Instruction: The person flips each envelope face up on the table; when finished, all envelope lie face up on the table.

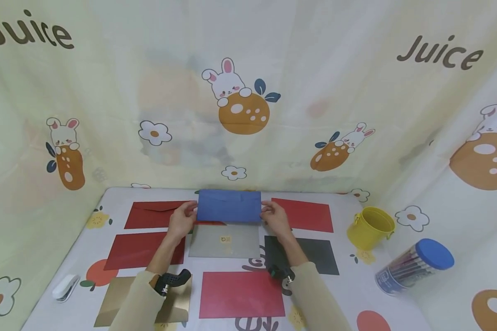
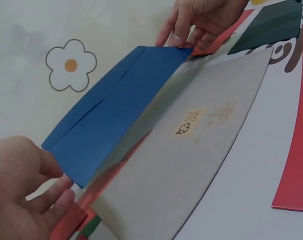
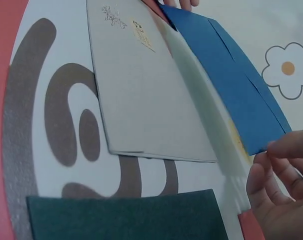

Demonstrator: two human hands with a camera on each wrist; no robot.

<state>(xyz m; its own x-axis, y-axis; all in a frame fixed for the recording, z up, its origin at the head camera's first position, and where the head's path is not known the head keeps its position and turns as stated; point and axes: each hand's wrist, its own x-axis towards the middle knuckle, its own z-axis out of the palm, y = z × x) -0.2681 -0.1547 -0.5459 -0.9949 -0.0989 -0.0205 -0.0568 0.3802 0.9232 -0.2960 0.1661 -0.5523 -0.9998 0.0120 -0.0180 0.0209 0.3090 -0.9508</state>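
A blue envelope (image 1: 229, 206) is held up at the back middle of the table, its flap side with a slit showing. My left hand (image 1: 182, 219) pinches its left end, and the right hand (image 1: 276, 218) pinches the right end between thumb and fingers. The right wrist view shows the thumb at one lower corner of the blue envelope (image 3: 236, 85). Just in front and below lies a grey envelope (image 1: 224, 241) with a small gold print. Part of a red piece (image 2: 114, 172) shows beneath, between the blue and grey envelopes; most of it is hidden.
Red envelopes (image 1: 145, 250) lie on the left, with a gold one (image 1: 112, 303) nearer. A pink-red envelope (image 1: 242, 294) is front centre; a dark green one (image 1: 316, 255) and a red one (image 1: 308, 215) lie right. Beyond stand a yellow bucket (image 1: 364, 232) and a pen tub (image 1: 391, 278). A white stapler (image 1: 66, 288) sits left.
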